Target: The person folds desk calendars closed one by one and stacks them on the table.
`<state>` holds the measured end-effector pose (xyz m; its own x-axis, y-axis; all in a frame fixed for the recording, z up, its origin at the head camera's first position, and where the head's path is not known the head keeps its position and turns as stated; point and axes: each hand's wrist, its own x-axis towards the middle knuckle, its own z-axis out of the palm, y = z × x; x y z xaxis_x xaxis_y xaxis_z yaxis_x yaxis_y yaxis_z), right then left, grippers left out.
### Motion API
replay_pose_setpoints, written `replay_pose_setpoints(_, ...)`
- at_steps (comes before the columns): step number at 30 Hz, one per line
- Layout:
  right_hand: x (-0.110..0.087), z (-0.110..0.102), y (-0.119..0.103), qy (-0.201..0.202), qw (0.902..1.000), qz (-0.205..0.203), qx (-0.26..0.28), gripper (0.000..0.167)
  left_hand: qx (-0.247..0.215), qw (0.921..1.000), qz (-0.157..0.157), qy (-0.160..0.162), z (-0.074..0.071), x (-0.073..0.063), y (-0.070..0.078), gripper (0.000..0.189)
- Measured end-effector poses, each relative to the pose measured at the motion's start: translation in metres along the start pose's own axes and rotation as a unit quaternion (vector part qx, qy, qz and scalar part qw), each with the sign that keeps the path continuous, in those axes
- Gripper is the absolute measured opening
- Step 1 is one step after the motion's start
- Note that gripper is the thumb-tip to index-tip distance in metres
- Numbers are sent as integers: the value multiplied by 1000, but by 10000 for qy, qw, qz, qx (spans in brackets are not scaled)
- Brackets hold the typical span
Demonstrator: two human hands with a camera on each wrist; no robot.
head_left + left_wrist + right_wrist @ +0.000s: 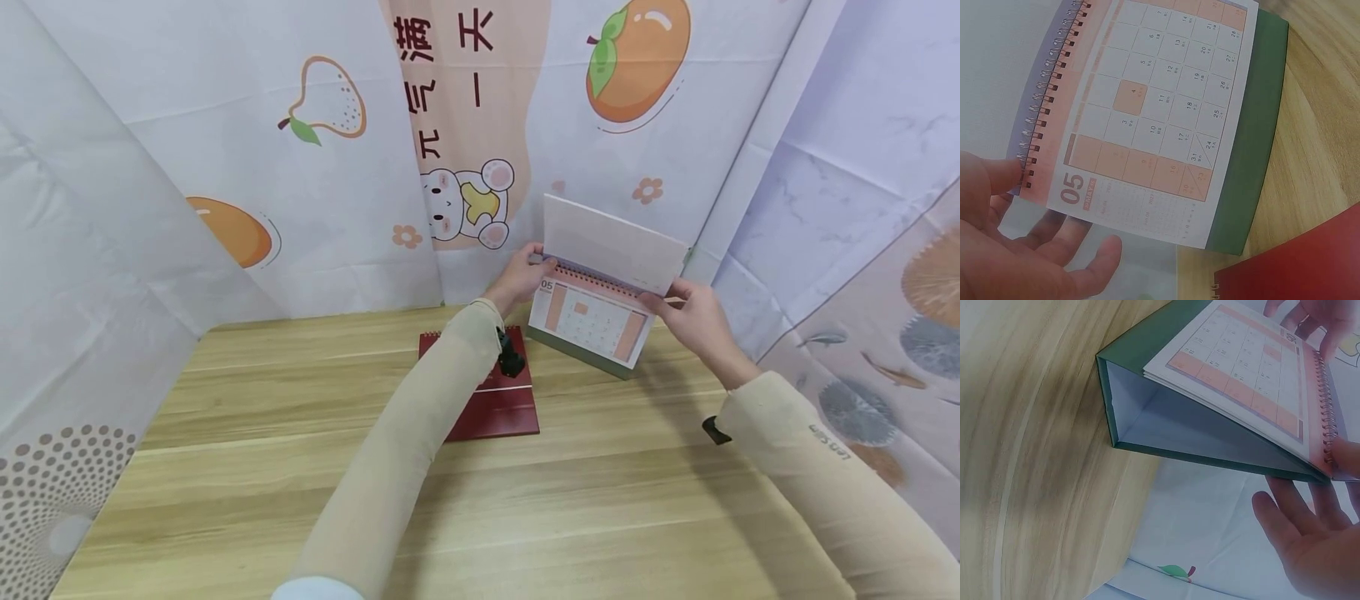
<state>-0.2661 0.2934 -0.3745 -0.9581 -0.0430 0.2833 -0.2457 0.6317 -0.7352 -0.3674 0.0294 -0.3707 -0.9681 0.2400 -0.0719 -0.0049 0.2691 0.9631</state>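
A desk calendar [596, 323] with a green base [1260, 125] stands near the back edge of the table, its May page showing. White pages [611, 242] stand up above its spiral binding [1040, 94]. My left hand [519, 279] pinches the left end of the binding, thumb in front and fingers behind. At the other end, my right hand [697, 318] grips the top corner between thumb and fingers. In the right wrist view, the hollow triangular stand [1172, 422] shows from its side.
A red spiral-bound calendar [498, 417] lies left of the desk calendar, partly hidden by my left forearm. The wooden table [300, 467] ends at a printed curtain [345, 183] behind, and another patterned cloth [885, 333] hangs at the right.
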Motion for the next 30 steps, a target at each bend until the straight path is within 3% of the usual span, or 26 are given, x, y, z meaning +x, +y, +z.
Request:
replay_pose_setpoints(12,3,-1,-6,-38,9994,-256,-235,38,0,10000,71,-43,-2,-3,0,29)
replay_pose_setpoints(30,0,-1,-7,37,9989,-224,-417,39,144,9998,102,71,0,-1,-4,30)
